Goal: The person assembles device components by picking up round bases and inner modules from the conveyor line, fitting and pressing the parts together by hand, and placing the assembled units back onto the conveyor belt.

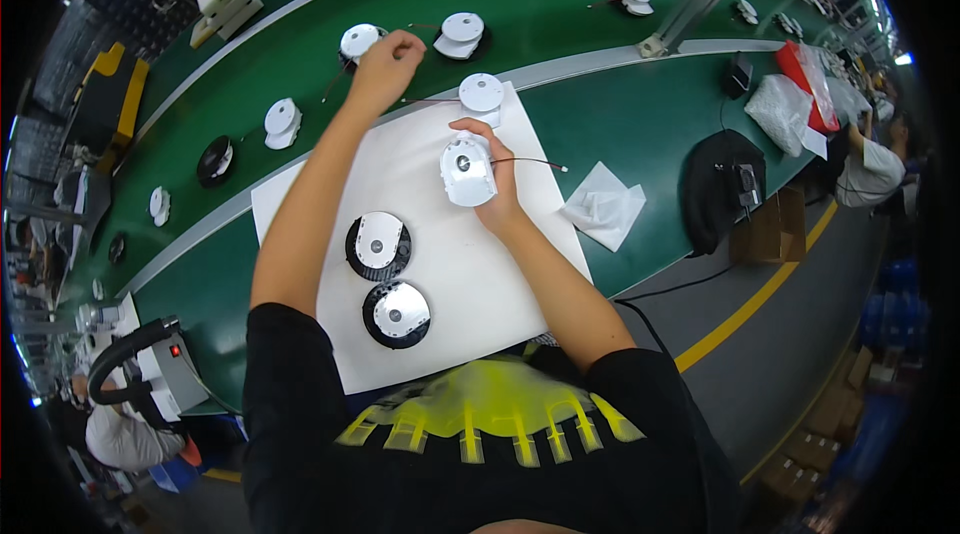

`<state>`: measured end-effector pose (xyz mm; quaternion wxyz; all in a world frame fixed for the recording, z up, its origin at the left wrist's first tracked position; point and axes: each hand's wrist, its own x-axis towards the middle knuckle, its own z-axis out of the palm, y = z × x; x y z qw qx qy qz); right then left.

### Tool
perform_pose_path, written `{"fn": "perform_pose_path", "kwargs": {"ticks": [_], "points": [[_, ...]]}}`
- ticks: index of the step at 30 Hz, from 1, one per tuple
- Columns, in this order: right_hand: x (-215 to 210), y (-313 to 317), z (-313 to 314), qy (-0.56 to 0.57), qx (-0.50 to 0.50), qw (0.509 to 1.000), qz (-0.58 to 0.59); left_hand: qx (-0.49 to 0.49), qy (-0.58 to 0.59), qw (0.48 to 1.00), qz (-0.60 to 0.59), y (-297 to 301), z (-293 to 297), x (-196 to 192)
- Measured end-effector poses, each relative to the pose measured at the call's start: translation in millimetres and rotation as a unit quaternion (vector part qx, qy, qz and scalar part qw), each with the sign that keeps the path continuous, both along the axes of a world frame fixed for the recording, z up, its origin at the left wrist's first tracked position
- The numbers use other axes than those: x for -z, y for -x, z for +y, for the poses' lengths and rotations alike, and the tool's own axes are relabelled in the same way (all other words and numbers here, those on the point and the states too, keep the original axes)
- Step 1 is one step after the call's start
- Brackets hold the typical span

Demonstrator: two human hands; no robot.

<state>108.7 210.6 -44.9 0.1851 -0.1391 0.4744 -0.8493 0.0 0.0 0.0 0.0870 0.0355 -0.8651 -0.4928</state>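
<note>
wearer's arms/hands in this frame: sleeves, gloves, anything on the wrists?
Left hand and right hand are both bare: no gloves, no watch or wrist strap visible. Forearms are uncovered; short black sleeves end near the elbows, part of a black T-shirt with a yellow print.

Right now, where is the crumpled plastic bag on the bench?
In the head view, the clear plastic bag lies on the green bench at the person's right, just off the right edge of the white sheet, beyond the right hand.
</note>
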Motion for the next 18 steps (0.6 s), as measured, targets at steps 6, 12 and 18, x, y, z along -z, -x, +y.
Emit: {"fn": "perform_pose_path", "kwargs": {"ticks": [6,12,18], "points": [[1,13,-37,-0.010,0.027,0.998,0.053,-0.124,0.282,0.951,-0.019,4,-149,-30],[-6,11,-42,0.047,0.023,0.999,-0.009,-0.285,0.395,0.863,-0.130,-38,-305,-8],[-6,13,-36,0.087,0.000,0.996,-0.034,-0.215,0.193,0.913,-0.288,-75,-340,12]]}}
